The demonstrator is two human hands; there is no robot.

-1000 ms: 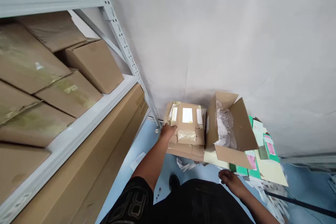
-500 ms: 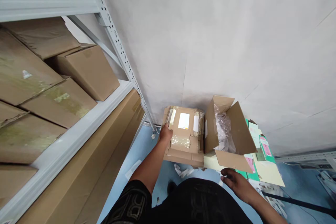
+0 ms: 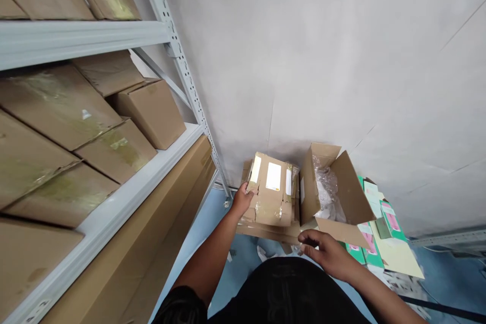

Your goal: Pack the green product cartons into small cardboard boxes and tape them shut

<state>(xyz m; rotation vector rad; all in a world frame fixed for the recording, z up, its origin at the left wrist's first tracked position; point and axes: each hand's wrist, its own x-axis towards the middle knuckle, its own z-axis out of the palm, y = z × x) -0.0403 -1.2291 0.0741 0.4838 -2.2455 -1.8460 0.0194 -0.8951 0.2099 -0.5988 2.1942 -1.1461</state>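
Observation:
My left hand [image 3: 243, 198] grips the left edge of a flattened, taped cardboard box [image 3: 272, 192] with white labels, the top one of a small stack on the blue floor against the wall. Its near-left side is tilted up a little. My right hand [image 3: 322, 252] hovers with curled fingers close to the stack's front right corner, below the flap of an open cardboard box [image 3: 341, 195]; whether it touches the stack I cannot tell. Nothing shows in its fingers.
The open box holds crumpled clear plastic [image 3: 327, 190]. Green and pale yellow card sheets [image 3: 383, 240] lie to the right of it. A grey metal shelf rack [image 3: 125, 177] loaded with brown cartons fills the left. A white wall rises behind.
My right hand has moved left and up toward the stack's front corner. My left hand keeps its hold, and the top box's left side has lifted slightly.

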